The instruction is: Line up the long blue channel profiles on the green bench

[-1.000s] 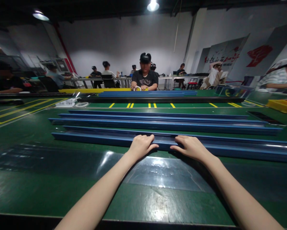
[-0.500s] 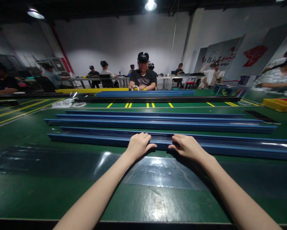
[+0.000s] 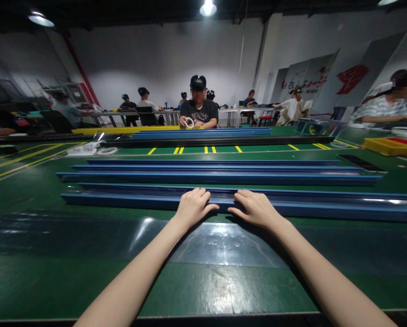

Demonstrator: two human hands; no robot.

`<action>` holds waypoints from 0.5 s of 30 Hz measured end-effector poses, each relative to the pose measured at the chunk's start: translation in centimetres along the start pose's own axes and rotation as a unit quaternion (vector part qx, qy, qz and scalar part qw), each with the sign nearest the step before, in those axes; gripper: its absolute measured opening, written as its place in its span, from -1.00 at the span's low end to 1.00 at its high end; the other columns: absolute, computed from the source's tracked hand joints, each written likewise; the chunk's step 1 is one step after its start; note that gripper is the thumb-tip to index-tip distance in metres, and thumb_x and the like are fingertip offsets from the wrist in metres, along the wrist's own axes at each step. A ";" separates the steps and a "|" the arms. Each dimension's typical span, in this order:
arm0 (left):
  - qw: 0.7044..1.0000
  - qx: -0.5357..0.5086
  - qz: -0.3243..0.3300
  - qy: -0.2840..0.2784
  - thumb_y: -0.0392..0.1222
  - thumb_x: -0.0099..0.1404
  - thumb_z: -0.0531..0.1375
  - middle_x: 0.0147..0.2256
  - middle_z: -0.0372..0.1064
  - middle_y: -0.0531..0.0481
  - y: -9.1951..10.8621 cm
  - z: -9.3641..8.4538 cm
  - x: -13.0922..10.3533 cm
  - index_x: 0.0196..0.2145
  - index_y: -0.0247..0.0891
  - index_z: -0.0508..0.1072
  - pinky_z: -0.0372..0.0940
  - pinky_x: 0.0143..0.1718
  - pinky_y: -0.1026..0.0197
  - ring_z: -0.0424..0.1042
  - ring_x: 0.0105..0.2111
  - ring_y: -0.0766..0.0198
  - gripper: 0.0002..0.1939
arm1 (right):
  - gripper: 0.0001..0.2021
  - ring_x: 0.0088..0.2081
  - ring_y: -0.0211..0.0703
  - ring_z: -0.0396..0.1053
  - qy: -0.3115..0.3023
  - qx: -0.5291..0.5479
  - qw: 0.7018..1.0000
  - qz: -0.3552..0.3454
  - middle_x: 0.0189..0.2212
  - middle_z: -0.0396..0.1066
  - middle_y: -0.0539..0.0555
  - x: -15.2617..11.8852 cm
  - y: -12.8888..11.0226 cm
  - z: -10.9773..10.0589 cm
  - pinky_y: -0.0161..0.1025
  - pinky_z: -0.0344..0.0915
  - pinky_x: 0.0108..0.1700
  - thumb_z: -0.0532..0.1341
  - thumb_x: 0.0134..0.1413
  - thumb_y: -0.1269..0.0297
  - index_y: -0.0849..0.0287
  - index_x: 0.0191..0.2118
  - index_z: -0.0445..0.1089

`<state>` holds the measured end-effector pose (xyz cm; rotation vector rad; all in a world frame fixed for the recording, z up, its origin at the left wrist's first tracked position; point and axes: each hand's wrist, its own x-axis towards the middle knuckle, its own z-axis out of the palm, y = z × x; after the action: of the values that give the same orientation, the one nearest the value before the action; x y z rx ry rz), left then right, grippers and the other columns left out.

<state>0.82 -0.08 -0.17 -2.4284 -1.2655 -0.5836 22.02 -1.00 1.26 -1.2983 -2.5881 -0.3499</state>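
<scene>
A long blue channel strip (image 3: pixel 121 200) lies across the green table, its open trough facing up. My left hand (image 3: pixel 193 208) grips it near the middle, fingers hooked over into the trough and thumb along the near side. Just to the right, my right hand (image 3: pixel 256 209) holds the same strip in a similar way, thumb pointing toward the left one. A narrow gap separates the two thumbs. In front of the strip, a clear plastic sheet (image 3: pixel 223 245) lies flat under my forearms. The undersides of my fingers are partly hidden.
More blue channel strips (image 3: pixel 217 175) lie behind, with a dark phone-like slab (image 3: pixel 360 163) at their right end. Farther back are a black strip (image 3: pixel 217 141) and a yellow tray (image 3: pixel 389 146). A person (image 3: pixel 199 111) across the table holds a white ring-shaped roll (image 3: pixel 189 122).
My right hand has shifted slightly left along the strip, narrowing the gap between the thumbs. The whole view has turned a little to the right. The person opposite has raised the white roll.
</scene>
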 end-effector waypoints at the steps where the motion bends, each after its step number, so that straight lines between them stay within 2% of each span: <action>1: 1.000 -0.002 0.000 0.000 0.16 0.19 -0.03 -0.44 0.29 0.01 0.0 0.0 0.0 -0.48 -0.27 0.29 0.06 -0.45 0.26 0.25 -0.41 0.28 -0.58 | -0.70 -0.32 -0.18 0.29 0.006 0.001 1.000 -0.001 -0.36 0.35 0.11 0.1 -0.1 0.1 -0.31 0.01 -0.39 -0.05 0.11 0.08 0.20 -0.34 0.26; 5: 1.000 -0.003 0.000 0.000 0.17 0.19 -0.04 -0.45 0.29 0.00 0.0 0.0 0.0 -0.49 -0.26 0.29 0.06 -0.46 0.26 0.25 -0.41 0.28 -0.58 | -0.75 -0.35 -0.21 0.28 0.014 0.007 1.000 0.006 -0.40 0.34 0.09 0.4 -0.3 0.3 -0.32 -0.02 -0.43 -0.03 0.12 0.14 0.19 -0.38 0.24; 15: 0.999 0.026 0.032 0.007 0.16 0.19 -0.04 -0.42 0.30 -0.01 -0.2 0.1 -0.1 -0.44 -0.27 0.30 0.08 -0.43 0.26 0.25 -0.39 0.27 -0.58 | -0.74 -0.44 -0.24 0.27 -0.014 0.003 1.000 0.015 -0.43 0.35 0.06 0.6 0.0 -0.5 -0.31 -0.14 -0.50 -0.02 0.09 0.13 0.18 -0.43 0.23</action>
<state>0.61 -0.05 -0.29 -2.4075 -1.1785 -0.5423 21.72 -0.67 1.96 -1.3483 -2.5882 -0.3209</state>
